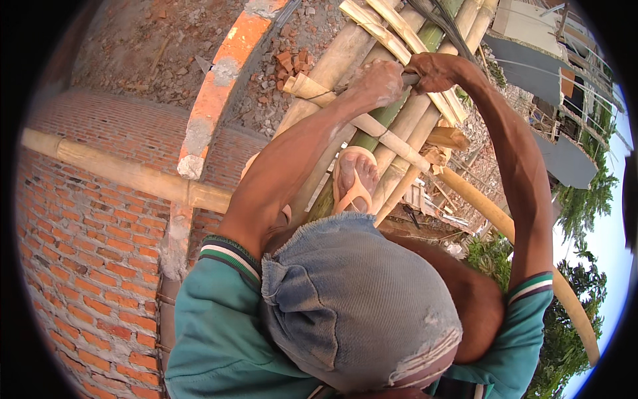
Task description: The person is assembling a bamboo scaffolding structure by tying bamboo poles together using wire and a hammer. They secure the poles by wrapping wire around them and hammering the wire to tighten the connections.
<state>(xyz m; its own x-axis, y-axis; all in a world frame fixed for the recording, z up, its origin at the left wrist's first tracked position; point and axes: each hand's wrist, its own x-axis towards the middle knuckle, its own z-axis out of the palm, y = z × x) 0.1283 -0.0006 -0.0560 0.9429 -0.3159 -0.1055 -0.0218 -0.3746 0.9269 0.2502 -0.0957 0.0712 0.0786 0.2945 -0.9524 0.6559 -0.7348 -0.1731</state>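
Grey bar [411,79], seemingly: left hand [381,82], right hand [433,72], fingers [393,69] curled tight around.

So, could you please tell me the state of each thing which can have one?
Left hand: closed on a grey piece
Right hand: closed, touching the grey piece
Crosswise bamboo: laid over long poles
Sandal: worn on a foot
Head cover: worn, edge frayed
Brick wall: bare, unplastered
Broken bricks: loosely heaped
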